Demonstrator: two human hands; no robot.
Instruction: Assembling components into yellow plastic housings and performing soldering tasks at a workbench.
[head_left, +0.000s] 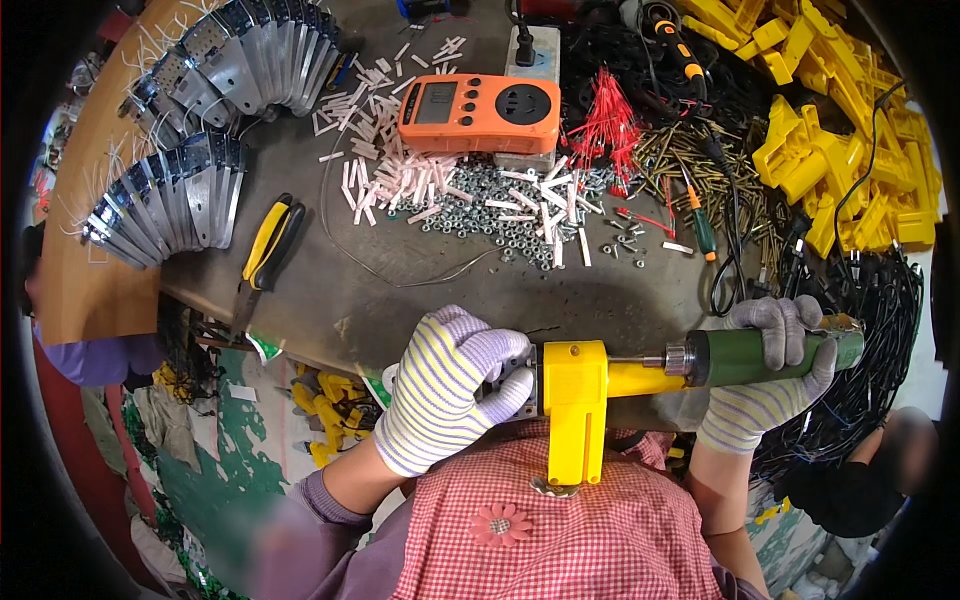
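My left hand [462,385], in a striped knit glove, is closed on a small metal plate [530,406] held against the left end of a yellow plastic housing [576,415]. Its fingers hide much of the plate. My right hand [785,365], gloved the same way, wraps round a green electric screwdriver [735,358] lying level. From its chuck, a thin bit runs left along the housing's yellow arm to the upright block; the tip is hidden there. The housing sits over the table's near edge, in front of my checked apron [450,510].
Behind lie nuts [515,235], white strips [360,115], an orange meter [480,113], red wires [605,125] and long screws [720,165]. Pliers [265,250] and metal blades [180,195] lie left; yellow housings [840,150] and black cables [860,340] crowd the right. Another person [870,470] is lower right.
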